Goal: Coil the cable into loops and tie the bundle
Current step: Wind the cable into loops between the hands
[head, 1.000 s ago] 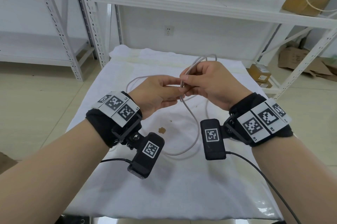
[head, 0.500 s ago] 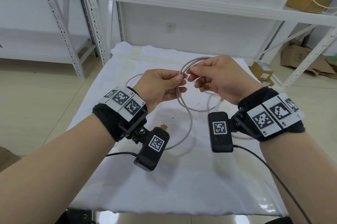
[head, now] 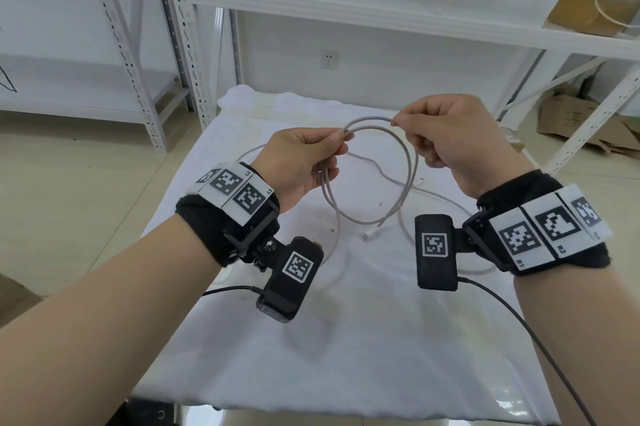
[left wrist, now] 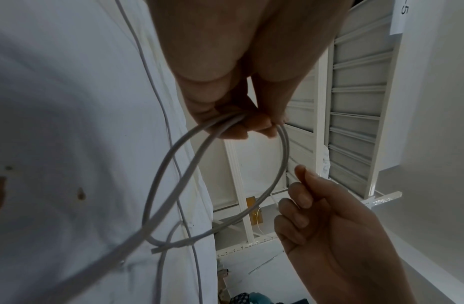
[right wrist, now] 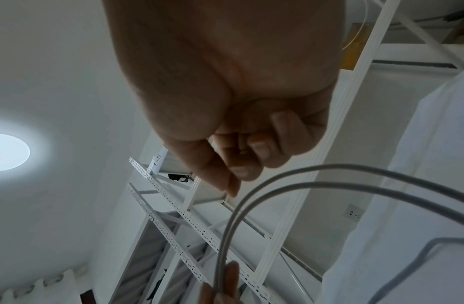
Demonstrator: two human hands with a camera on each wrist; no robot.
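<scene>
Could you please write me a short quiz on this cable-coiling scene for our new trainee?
1. True or false: neither hand touches the gray cable.
2. What sits on the upper shelf at the right? A) a cardboard box B) a bucket C) a lamp
3. Which hand holds the cable's strands bunched together?

Key: 1. False. 2. A. 3. The left hand.

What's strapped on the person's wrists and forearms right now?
Bare forearms, no sleeves. Each wrist wears a black band topped with white plates printed with black square tags. A black camera box bearing one tag hangs off each band on a bracket, with a thin black cord trailing back.
</scene>
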